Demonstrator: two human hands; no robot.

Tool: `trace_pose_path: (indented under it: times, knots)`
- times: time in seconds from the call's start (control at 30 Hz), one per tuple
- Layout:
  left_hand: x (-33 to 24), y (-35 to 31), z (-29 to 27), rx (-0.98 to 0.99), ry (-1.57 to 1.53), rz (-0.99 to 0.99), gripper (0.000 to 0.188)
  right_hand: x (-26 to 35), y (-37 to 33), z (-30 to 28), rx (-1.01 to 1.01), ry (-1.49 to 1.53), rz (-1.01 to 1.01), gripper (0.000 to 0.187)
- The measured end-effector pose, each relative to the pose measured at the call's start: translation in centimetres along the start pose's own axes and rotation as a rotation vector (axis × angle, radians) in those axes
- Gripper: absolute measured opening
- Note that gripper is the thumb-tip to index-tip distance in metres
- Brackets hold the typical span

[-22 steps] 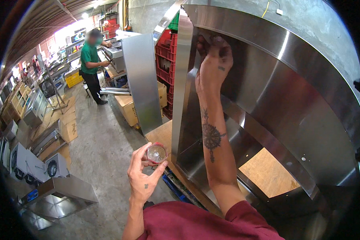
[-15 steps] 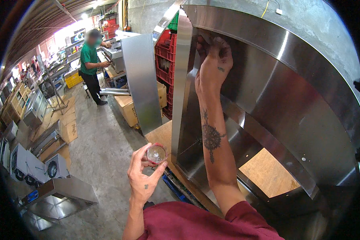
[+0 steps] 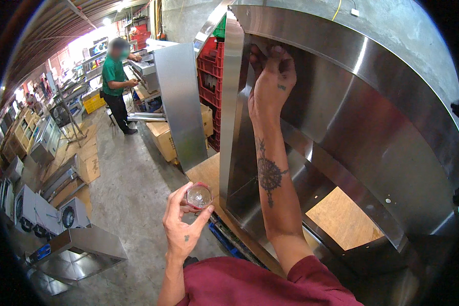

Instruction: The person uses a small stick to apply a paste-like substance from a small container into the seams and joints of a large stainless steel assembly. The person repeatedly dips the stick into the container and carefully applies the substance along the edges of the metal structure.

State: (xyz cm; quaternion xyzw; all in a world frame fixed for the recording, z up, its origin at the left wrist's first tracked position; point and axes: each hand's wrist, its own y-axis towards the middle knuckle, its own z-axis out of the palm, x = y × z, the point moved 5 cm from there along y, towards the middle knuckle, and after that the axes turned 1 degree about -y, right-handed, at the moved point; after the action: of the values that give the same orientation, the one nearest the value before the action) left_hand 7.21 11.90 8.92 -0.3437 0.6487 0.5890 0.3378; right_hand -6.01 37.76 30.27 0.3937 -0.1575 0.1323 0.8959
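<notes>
My left hand (image 3: 182, 222) holds a small clear round cup (image 3: 199, 196) with a reddish rim, gripped between thumb and fingers in front of my body. Its inside faces up and looks glossy; what is in it is too small to tell. My right hand (image 3: 274, 76) reaches up inside a large stainless steel hood (image 3: 336, 102), close to the inner corner under its top edge. The fingers there are bent and drawn together against the dark metal. Whatever they may hold is hidden.
A wooden board (image 3: 344, 219) shows through the hood's rectangular opening. Left of the hood stand a tall metal sheet (image 3: 176, 107), red crates (image 3: 210, 76) and a cardboard box (image 3: 160, 137). A person in green (image 3: 118, 76) works farther back. Another steel hood (image 3: 79, 252) lies on the floor.
The fingers of my right hand have shifted slightly in the hood's upper corner. My left hand and the cup stay nearly in place.
</notes>
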Motion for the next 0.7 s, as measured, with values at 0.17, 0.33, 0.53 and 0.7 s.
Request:
trace_pose_path:
  times: [0.17, 0.33, 0.53, 0.7]
  knots:
    - [-0.1, 0.0, -0.2, -0.011, 0.011, -0.017, 0.069, 0.1, -0.8, -1.1, 0.006, -0.017, 0.003, 0.023]
    - [0.4, -0.3, -0.2, -0.001, 0.017, -0.041, 0.072, 4.5, -7.4, -5.2, -0.032, -0.154, 0.151, 0.022]
    - [1.3, -0.4, -0.6, -0.004, 0.071, 0.030, 0.072, 8.7, -19.1, -9.1, 0.470, -0.589, 0.224, 0.010]
    - [0.8, -0.2, -0.8, 0.050, 0.103, 0.079, 0.076, 9.8, -22.5, -7.9, 0.730, -0.894, 0.071, 0.027]
